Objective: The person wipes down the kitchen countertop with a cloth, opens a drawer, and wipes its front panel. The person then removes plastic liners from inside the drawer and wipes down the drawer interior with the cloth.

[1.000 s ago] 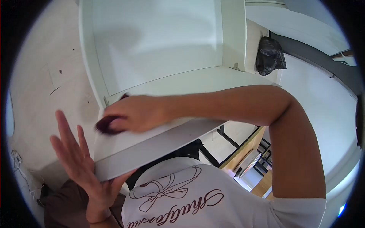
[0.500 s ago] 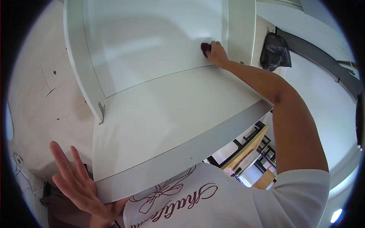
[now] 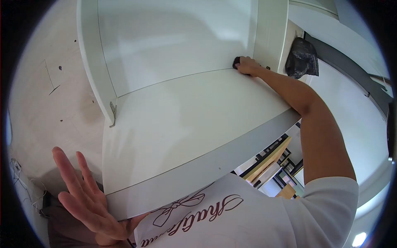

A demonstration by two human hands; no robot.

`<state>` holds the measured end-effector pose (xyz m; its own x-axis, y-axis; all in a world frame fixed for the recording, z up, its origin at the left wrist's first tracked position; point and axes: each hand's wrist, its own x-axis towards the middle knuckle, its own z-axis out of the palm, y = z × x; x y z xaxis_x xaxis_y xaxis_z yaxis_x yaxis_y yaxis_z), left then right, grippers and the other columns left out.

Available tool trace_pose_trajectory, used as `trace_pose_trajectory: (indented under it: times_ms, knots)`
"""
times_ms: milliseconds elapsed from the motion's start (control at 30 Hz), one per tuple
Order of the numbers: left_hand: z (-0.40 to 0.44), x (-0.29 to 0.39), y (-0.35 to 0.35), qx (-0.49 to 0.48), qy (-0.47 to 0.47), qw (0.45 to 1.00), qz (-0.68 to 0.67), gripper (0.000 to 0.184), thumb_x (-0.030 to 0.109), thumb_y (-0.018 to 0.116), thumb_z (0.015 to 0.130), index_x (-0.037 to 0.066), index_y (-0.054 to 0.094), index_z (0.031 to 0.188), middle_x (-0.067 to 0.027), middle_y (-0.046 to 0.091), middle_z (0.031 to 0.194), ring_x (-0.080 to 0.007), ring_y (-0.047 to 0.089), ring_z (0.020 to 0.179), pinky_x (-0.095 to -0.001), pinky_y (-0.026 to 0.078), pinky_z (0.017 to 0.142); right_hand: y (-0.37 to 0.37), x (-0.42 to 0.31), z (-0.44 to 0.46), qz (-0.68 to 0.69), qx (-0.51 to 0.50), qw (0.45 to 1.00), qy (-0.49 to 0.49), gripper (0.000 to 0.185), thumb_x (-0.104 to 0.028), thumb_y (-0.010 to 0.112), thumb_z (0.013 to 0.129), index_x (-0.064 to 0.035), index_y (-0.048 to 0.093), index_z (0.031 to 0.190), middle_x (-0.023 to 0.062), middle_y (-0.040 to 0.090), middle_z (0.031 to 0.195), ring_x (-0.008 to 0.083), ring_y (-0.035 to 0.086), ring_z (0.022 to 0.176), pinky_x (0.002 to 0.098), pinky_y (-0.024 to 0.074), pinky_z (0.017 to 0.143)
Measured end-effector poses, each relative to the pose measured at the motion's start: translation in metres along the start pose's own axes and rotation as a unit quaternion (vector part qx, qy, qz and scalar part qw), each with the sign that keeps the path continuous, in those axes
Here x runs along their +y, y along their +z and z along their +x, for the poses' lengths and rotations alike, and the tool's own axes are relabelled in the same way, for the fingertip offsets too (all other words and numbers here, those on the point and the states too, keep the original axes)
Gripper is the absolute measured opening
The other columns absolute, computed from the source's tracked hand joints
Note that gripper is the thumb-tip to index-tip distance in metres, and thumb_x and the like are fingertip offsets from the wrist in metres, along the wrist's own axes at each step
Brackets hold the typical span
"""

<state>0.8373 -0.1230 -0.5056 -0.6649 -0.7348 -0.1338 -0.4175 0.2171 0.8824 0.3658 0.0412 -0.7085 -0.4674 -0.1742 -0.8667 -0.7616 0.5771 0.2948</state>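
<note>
A white cabinet with a flat panel [image 3: 178, 128] folded out towards me fills the middle of the view. My right hand [image 3: 249, 66] is closed on a dark cloth [image 3: 236, 63], at the far right corner where the panel meets the cabinet's back surface [image 3: 178, 37]. My left hand [image 3: 89, 202] is at the panel's near left corner, its fingers spread and its palm against the edge; the thumb is partly hidden under the panel. Along the panel's near side runs a grey edge strip [image 3: 198, 163]. A metal hinge [image 3: 112, 113] sits at the left side wall.
A black plastic bag [image 3: 302, 58] lies beyond the cabinet's right side. Marked pale floor or wall surface [image 3: 53, 82] shows at left, with loose cables [image 3: 27, 186] lower down. Wooden-edged furniture [image 3: 271, 159] stands below the panel at right.
My right hand has gone from the panel's near left part to the far right corner with the cloth. My left hand stays at the left corner. The view has shifted slightly.
</note>
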Motion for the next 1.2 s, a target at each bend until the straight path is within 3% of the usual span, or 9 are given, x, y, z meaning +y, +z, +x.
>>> trace_pose_trajectory:
  times_ms: [167,267,433,600,767,900,1000,1067,1200]
  knots:
    - [-0.001,-0.001,-0.011,-0.057,-0.004,0.998,0.007,0.128,0.041,0.084,0.059,0.029,-0.007,0.148,-0.0271,0.0,0.151,-0.0448,0.006,0.14,-0.0599,0.015,0.109,-0.012,-0.136,-0.056,0.068,-0.109,0.956,-0.265,0.029,-0.028,0.051,0.091,-0.0029,0.06,0.103,0.0159,0.059,0.105,0.0291,0.056,0.097,0.0391,0.044,0.085]
    - [-0.005,-0.005,-0.006,-0.013,0.008,1.0,0.017,0.126,0.047,0.085,0.055,0.028,0.002,0.148,-0.0211,0.009,0.152,-0.041,0.012,0.14,-0.0589,0.02,0.11,-0.008,-0.229,-0.114,0.177,-0.114,0.861,-0.463,0.044,-0.045,0.05,0.092,-0.0082,0.057,0.115,0.0124,0.054,0.115,0.0274,0.05,0.106,0.0352,0.0393,0.092]
    - [-0.006,-0.005,-0.002,-0.004,0.012,1.0,0.007,0.129,0.048,0.085,0.054,0.028,-0.001,0.148,-0.0225,0.008,0.152,-0.0413,0.011,0.14,-0.0601,0.02,0.109,-0.048,-0.208,-0.207,0.265,-0.181,0.759,-0.566,0.031,-0.035,0.058,0.092,-0.0063,0.064,0.102,0.0059,0.056,0.1,0.0167,0.054,0.097,0.0286,0.0423,0.086]
    - [-0.008,-0.012,-0.005,-0.02,0.03,0.999,-0.013,0.13,0.047,0.085,0.054,0.028,-0.003,0.148,-0.0237,0.005,0.152,-0.0419,0.008,0.14,-0.0619,0.02,0.108,-0.059,-0.031,-0.165,0.136,-0.08,0.958,-0.239,0.036,-0.031,0.056,0.091,-0.0048,0.06,0.116,0.0068,0.048,0.122,0.0166,0.05,0.109,0.028,0.04,0.094]
    - [-0.004,-0.009,-0.009,-0.035,0.015,0.999,-0.038,0.135,0.037,0.089,0.051,0.027,-0.005,0.148,-0.0235,0.004,0.152,-0.0426,0.007,0.14,-0.0627,0.019,0.108,-0.055,0.027,-0.106,0.093,-0.09,0.991,0.025,0.034,-0.037,0.055,0.09,-0.0059,0.057,0.105,0.0036,0.057,0.086,0.0109,0.052,0.074,0.027,0.0456,0.063]
    - [-0.005,-0.013,-0.005,-0.008,0.025,0.998,-0.048,0.134,0.037,0.089,0.052,0.027,-0.004,0.148,-0.0228,0.004,0.153,-0.0416,0.007,0.141,-0.0626,0.018,0.108,-0.025,-0.112,-0.098,0.188,-0.172,0.941,-0.221,0.03,-0.034,0.053,0.092,-0.0089,0.058,0.107,0.0001,0.055,0.083,0.0086,0.047,0.066,0.0251,0.0409,0.053]
    - [-0.006,-0.013,-0.003,0.007,0.026,0.998,-0.05,0.131,0.038,0.087,0.055,0.023,-0.003,0.148,-0.022,0.005,0.153,-0.0398,0.008,0.141,-0.0598,0.017,0.11,-0.042,-0.231,-0.183,0.237,-0.253,0.854,-0.388,0.031,-0.033,0.053,0.093,-0.0071,0.058,0.109,0.0041,0.056,0.087,0.0117,0.05,0.077,0.0294,0.0445,0.067]
    - [-0.01,-0.016,-0.001,0.028,0.007,0.997,-0.07,0.127,0.04,0.085,0.058,0.018,-0.001,0.149,-0.0215,0.006,0.153,-0.0385,0.01,0.141,-0.0559,0.018,0.111,-0.034,-0.265,-0.232,0.279,-0.143,0.727,-0.611,0.032,-0.029,0.057,0.089,-0.0003,0.059,0.103,0.0148,0.058,0.09,0.0275,0.057,0.084,0.037,0.0456,0.074]
    - [-0.009,-0.014,0.009,0.12,0.01,0.977,-0.178,0.125,0.041,0.085,0.059,0.014,0.003,0.149,-0.0211,0.01,0.153,-0.0384,0.012,0.141,-0.0548,0.019,0.111,-0.065,-0.227,-0.306,0.252,-0.036,0.72,-0.646,0.026,-0.027,0.06,0.086,-0.0039,0.057,0.097,0.0128,0.058,0.092,0.0305,0.056,0.086,0.0414,0.0443,0.076]
